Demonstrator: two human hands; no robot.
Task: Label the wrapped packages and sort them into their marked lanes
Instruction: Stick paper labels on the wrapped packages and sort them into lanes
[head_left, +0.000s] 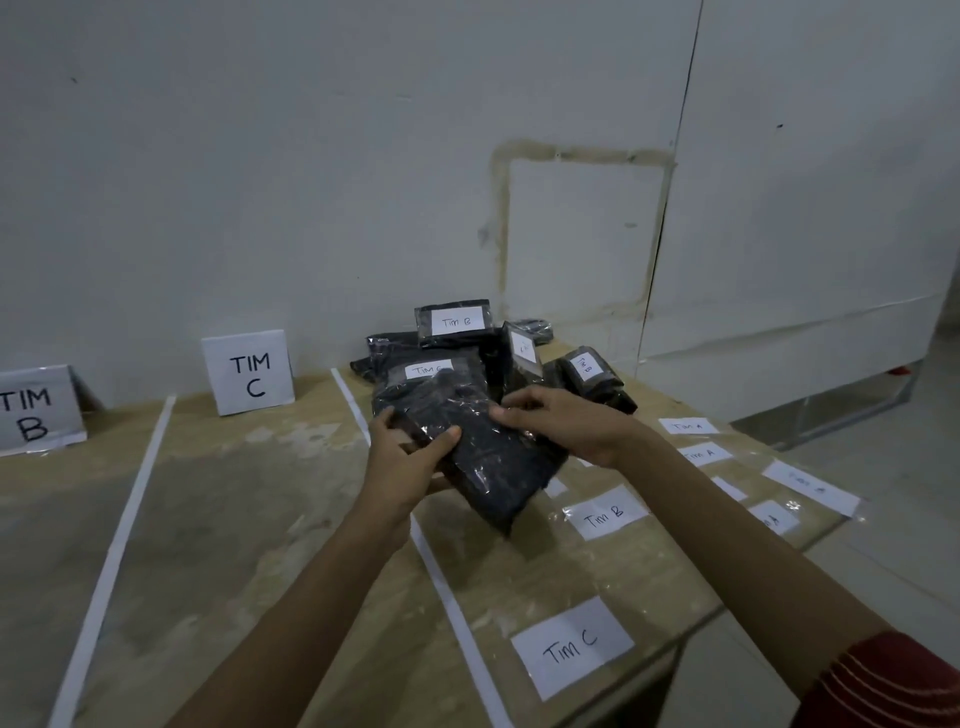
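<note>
Tabletop (234, 519), prob. plywood, taped lanes (127, 525), grey wall (260, 156); L hand (410, 457), R hand (566, 426) grip clamped on pkg (493, 467).

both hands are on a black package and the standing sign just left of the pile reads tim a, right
Not quite. The head view shows that the standing sign just left of the pile reads TIM C, not TIM A. The rest holds: the left hand and the right hand both grip a black package.

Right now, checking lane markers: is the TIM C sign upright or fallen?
Upright: the TIM C sign stands on its lower edge near the wall, lettering readable.
</note>
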